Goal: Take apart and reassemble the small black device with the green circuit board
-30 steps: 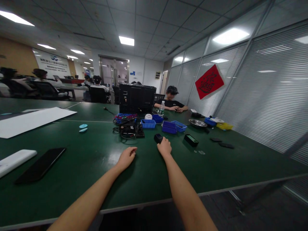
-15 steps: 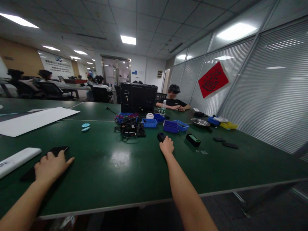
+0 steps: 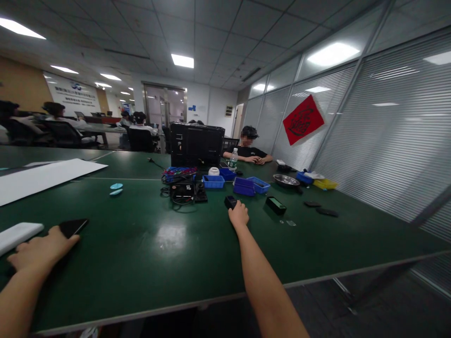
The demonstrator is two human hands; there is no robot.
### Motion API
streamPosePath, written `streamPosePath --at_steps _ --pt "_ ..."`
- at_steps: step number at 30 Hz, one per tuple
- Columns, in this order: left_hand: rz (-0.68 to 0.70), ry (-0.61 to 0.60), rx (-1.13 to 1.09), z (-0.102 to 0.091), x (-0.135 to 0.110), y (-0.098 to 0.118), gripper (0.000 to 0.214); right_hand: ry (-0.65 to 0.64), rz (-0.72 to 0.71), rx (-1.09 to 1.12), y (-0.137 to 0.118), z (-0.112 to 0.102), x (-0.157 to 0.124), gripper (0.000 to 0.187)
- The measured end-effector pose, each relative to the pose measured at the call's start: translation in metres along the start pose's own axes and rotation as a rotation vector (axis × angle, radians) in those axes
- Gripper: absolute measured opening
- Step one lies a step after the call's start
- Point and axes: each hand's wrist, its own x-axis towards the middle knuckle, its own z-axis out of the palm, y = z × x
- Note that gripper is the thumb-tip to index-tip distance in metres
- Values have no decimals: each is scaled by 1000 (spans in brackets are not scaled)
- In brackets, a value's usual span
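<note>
On the table's left side, my left hand (image 3: 40,249) lies across a flat black slab (image 3: 74,227), thumb stretched out to the right and fingers apart. It covers the slab's near part. A white elongated block (image 3: 20,235) is just beyond those fingers. Farther out, near the middle, my right hand (image 3: 239,214) has its fingers closed around the near end of a small black box-shaped object (image 3: 230,202). The arm reaches straight forward. Right of it stands an open black box with a green inside (image 3: 276,204). A small ring (image 3: 281,221) and a clear piece (image 3: 291,223) lie nearby.
Behind my right hand are blue bins (image 3: 213,182), a white ball (image 3: 213,171), a black device with cables (image 3: 182,192), and a bottle (image 3: 233,158). A metal pan (image 3: 286,180) is farther right. Across the table sits a person (image 3: 249,152). White sheets (image 3: 52,176) lie at left.
The view has turned slightly right. My left hand has slid left and back along the black slab, baring more of its far end. My right hand stays on the small black box-shaped object.
</note>
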Motion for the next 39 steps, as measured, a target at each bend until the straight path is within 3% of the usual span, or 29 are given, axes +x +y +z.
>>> streamPosePath --at_steps 3,8,22,30,39 --pt "-135 -65 31 -10 -12 10 78 -14 14 22 -1 -4 0 51" --pt "-149 -18 35 -21 -31 25 77 3 41 55 -1 -8 0 48" --pt "37 31 16 -32 -47 50 80 5 32 71 2 -3 4 49" --pt "199 304 77 -42 -68 70 74 7 27 63 0 -7 3 50" --pt "198 322 35 -44 -72 74 75 -8 29 65 -1 -7 3 50"
